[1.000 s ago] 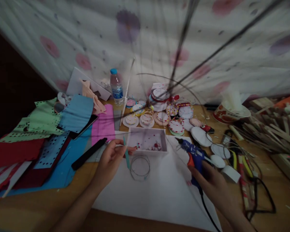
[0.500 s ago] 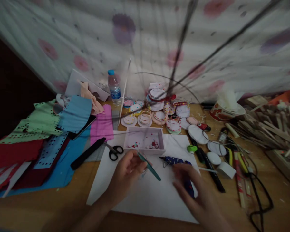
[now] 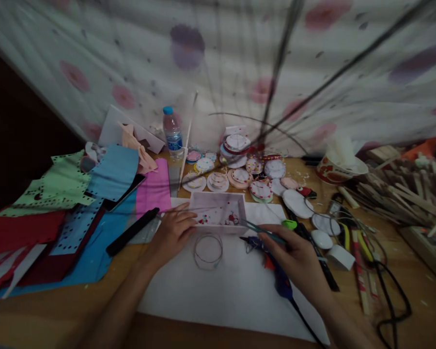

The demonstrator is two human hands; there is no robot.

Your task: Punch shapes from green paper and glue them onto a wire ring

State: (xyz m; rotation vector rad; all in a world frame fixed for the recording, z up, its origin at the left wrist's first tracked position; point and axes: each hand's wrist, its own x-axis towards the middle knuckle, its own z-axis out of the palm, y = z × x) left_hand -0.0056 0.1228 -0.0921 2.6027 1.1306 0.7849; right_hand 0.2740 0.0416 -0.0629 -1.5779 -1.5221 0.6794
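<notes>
My left hand [image 3: 173, 233] lies with fingers stretched out at the left wall of a shallow pale box [image 3: 218, 228]; whether it grips the wall I cannot tell. Small red and coloured bits [image 3: 232, 219] lie inside the box. Green tweezers [image 3: 263, 230] are held in my right hand [image 3: 294, 254], their tips near the box's right front corner. Below that hand rests a blue glue gun [image 3: 283, 283], partly covered. A thin wire ring [image 3: 208, 252] lies in front of the box on a white sheet [image 3: 203, 295].
Several small decorated paper hats [image 3: 240, 177] stand behind the box. Coloured felt sheets [image 3: 112, 169] and a black marker-like bar [image 3: 132, 231] lie left. On the right are white discs [image 3: 298, 202], pliers [image 3: 363, 242], a paper bowl [image 3: 341, 169] and wooden sticks [image 3: 414, 189]. A bottle [image 3: 172, 133] stands behind.
The tweezers have passed from my left hand to my right, tips now toward the box. My left hand has moved up and left to the box's side, covering the scissors. The wire ring shows fully.
</notes>
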